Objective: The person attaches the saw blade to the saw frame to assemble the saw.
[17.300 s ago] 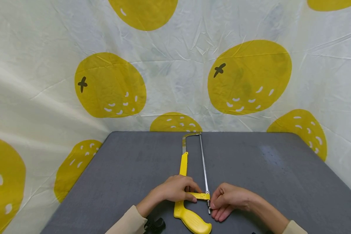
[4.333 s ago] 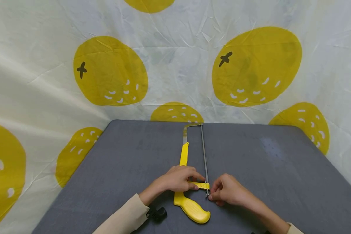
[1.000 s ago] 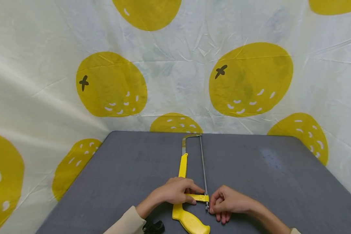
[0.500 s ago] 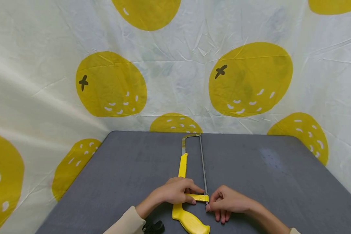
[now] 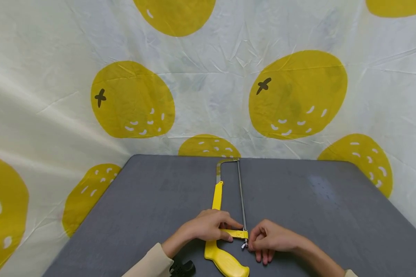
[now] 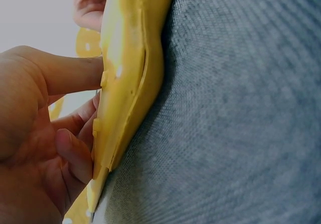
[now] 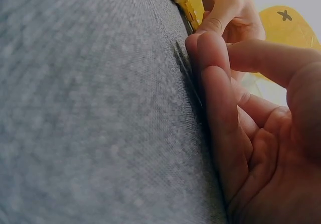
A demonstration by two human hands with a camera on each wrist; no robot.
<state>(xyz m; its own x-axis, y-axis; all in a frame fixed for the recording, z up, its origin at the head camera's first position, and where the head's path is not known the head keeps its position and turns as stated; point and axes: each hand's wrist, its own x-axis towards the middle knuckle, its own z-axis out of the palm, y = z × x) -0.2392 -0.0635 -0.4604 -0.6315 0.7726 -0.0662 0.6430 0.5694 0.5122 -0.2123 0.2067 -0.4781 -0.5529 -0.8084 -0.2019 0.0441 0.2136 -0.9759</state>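
A hacksaw with a yellow frame (image 5: 217,195) lies flat on the grey table, its handle (image 5: 228,263) toward me. Its thin blade (image 5: 241,192) runs along the right side. My left hand (image 5: 208,226) holds the frame near the short yellow crosspiece (image 5: 238,233), thumb and fingers on either side of it. Just below that crosspiece is a small metal wing nut (image 5: 244,245). My right hand (image 5: 272,237) has its curled thumb and fingertips at the nut's right side, with one wing showing. In the right wrist view the fingers (image 7: 218,83) hide the nut.
The grey table (image 5: 298,200) reaches back to a white cloth (image 5: 211,100) printed with yellow fruit. A black object (image 5: 183,268) sits by my left sleeve (image 5: 152,261).
Half a second ago my right fingertips covered the wing nut; now they are slightly right and one wing shows, turned to a different angle. The left hand and hacksaw stay put.
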